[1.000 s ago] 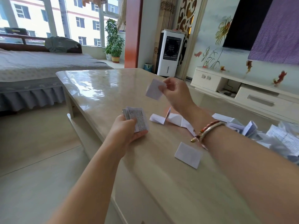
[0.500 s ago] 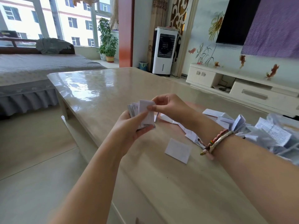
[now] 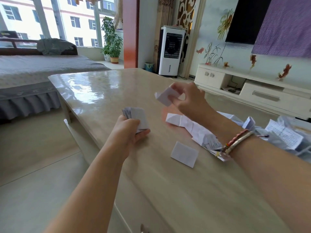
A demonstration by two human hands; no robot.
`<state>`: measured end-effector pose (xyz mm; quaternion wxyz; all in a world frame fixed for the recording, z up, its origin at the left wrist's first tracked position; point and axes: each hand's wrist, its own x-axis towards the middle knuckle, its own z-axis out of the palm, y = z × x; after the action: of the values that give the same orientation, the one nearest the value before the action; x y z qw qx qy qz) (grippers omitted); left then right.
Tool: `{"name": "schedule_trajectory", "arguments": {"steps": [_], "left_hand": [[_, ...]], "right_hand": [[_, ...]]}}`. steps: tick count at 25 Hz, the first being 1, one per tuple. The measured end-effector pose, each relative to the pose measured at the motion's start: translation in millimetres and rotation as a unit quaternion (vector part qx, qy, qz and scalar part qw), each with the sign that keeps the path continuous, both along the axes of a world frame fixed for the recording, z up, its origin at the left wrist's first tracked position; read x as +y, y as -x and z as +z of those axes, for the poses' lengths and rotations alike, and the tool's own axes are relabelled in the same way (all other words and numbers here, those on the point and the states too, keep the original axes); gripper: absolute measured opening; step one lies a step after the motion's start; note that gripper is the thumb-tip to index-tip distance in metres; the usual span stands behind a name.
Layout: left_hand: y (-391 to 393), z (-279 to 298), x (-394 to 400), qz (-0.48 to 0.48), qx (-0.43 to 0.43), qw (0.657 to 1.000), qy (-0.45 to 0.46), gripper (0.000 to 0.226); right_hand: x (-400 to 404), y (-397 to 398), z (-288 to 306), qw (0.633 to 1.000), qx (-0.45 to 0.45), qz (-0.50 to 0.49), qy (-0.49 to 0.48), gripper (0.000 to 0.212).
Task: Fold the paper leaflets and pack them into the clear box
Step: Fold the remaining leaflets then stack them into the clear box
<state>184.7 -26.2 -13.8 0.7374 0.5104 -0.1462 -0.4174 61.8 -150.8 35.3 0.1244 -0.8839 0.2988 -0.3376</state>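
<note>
My left hand (image 3: pixel 129 130) grips a small stack of folded white leaflets (image 3: pixel 137 117) just above the beige table (image 3: pixel 193 190). My right hand (image 3: pixel 190 100) is raised farther back and pinches a single folded leaflet (image 3: pixel 165 95) in the air. One folded leaflet (image 3: pixel 184 154) lies flat on the table between my arms. A strip of loose, partly folded leaflets (image 3: pixel 193 127) lies under my right wrist. At the right edge sits a heap of unfolded printed leaflets (image 3: pixel 286 135); a clear box among them cannot be made out.
The table's left edge (image 3: pixel 70 105) drops to a tiled floor. A grey bed (image 3: pixel 33 73) stands to the left. A white air cooler (image 3: pixel 171 51) and a white TV cabinet (image 3: pixel 252 88) stand beyond the table.
My right hand added a leaflet to the stack in my left hand, then moved back and up. It now holds another folded leaflet off the table.
</note>
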Motion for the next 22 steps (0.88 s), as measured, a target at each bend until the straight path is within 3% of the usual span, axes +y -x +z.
{"name": "schedule_trajectory", "arguments": {"steps": [1, 5, 8, 11, 13, 15, 17, 22], "left_hand": [[3, 2, 0, -0.013, 0.004, 1.0, 0.002, 0.031], [24, 16, 2, -0.144, 0.01, 0.989, 0.033, 0.031], [38, 20, 8, -0.221, -0.02, 0.973, 0.061, 0.029], [46, 14, 12, -0.191, -0.042, 0.98, 0.04, 0.02], [44, 9, 11, -0.154, -0.039, 0.987, 0.011, 0.023], [41, 9, 14, -0.133, -0.05, 0.99, -0.002, 0.023], [39, 11, 18, -0.123, -0.048, 0.991, -0.001, 0.022], [38, 8, 29, -0.105, -0.059, 0.993, -0.003, 0.028]], "right_hand": [[7, 6, 6, 0.998, -0.004, 0.042, -0.04, 0.013], [26, 27, 14, 0.964, 0.141, 0.15, -0.169, 0.014], [32, 38, 14, 0.964, 0.069, 0.156, -0.202, 0.016], [33, 53, 7, 0.973, 0.042, 0.106, -0.201, 0.023], [35, 64, -1, 0.99, 0.08, 0.005, -0.118, 0.024], [45, 73, -9, 0.973, 0.221, -0.05, -0.052, 0.023], [60, 74, -17, 0.936, 0.345, -0.048, -0.056, 0.03], [73, 70, -18, 0.939, 0.322, -0.048, -0.111, 0.018]]}}
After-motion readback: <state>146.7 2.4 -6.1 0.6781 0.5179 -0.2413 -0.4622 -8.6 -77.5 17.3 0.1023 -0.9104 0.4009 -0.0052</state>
